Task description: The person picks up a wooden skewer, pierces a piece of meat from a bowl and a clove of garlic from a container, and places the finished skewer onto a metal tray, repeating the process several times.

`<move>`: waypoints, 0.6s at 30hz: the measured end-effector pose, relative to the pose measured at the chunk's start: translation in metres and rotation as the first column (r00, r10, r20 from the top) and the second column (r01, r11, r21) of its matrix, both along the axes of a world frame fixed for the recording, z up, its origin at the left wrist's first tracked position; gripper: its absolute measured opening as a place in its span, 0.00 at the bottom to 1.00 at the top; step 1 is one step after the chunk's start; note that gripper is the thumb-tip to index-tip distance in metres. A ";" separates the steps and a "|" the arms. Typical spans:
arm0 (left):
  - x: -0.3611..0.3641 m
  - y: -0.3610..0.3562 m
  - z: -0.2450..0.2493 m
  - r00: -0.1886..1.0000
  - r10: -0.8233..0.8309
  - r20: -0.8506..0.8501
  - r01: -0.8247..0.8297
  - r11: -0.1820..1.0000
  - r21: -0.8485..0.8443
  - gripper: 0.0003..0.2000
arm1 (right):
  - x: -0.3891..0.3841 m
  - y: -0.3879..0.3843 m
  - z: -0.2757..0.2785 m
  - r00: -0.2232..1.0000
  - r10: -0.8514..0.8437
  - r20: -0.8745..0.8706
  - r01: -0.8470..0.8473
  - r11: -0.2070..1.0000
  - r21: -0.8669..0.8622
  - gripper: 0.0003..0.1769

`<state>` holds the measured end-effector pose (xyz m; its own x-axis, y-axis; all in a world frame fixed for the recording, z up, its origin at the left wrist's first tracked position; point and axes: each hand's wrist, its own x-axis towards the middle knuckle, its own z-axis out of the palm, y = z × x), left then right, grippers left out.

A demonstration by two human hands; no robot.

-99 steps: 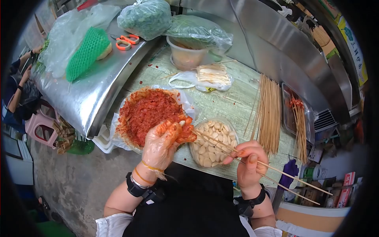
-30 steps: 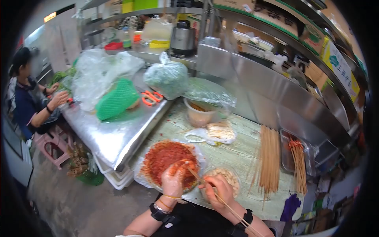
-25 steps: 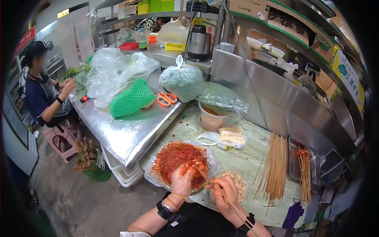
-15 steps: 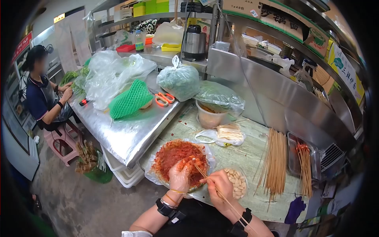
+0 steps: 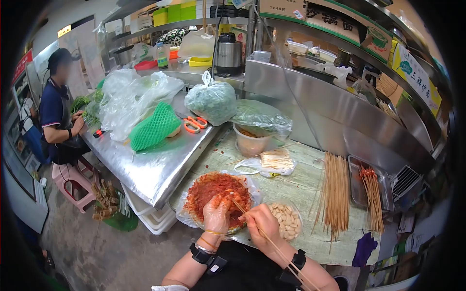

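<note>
My left hand (image 5: pixel 216 213), in a clear plastic glove, is over a basin of red, sauce-coated chopped food (image 5: pixel 213 186). Its fingers are bent together and smeared red; what they pinch is too covered to make out. Long bamboo skewers (image 5: pixel 281 254) are gripped in my right hand (image 5: pixel 262 227), their tips pointing at the left fingers and their tails running back past my wrist. Just beyond the right hand, a clear bowl holds pale pieces like peeled garlic cloves (image 5: pixel 287 220). Plastic film (image 5: pixel 187 216) lines the basin's edge.
Bare bamboo skewers (image 5: pixel 336 194) lie to the right, beside a metal tray (image 5: pixel 357 196) with red-tipped skewers (image 5: pixel 371 189). A purple glove (image 5: pixel 364 250) lies at the table corner. Orange-handled scissors (image 5: pixel 195 124) rest on the steel table (image 5: pixel 155 177). A person (image 5: pixel 60 111) is at its far left.
The person at the far left has risen from the pink stool and now appears upright. My hands stay at the basin, with the skewers still in the right one. The view has shifted slightly.
</note>
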<state>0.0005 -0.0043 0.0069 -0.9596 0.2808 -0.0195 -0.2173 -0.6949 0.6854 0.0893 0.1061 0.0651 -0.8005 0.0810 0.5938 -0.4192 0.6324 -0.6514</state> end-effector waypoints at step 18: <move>-0.005 -0.002 -0.009 0.987 0.140 -0.078 -0.145 0.988 -0.056 0.05 | 0.005 0.018 0.024 0.984 -0.057 0.169 0.075 0.992 -0.101 0.09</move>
